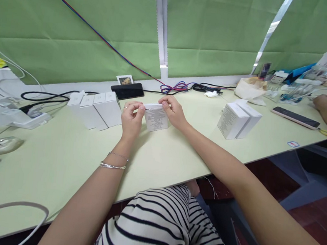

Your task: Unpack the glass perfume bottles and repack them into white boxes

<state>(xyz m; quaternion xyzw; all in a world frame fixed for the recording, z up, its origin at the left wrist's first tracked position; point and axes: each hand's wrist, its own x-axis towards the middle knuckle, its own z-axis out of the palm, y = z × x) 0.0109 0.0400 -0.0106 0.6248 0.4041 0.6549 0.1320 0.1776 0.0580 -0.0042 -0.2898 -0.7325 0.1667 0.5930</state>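
Fingers point(140, 112) with white box point(156, 119) between

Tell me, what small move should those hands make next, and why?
Perhaps press gently along the top of the white rectangular cardboard box with grey printing: the left hand and right hand touch its upper corners, and whether it is fully closed is unclear from here.

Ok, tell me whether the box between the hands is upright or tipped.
Upright: the box has a near-level top, left hand and right hand at its upper corners. Whether it touches the table, I cannot tell.
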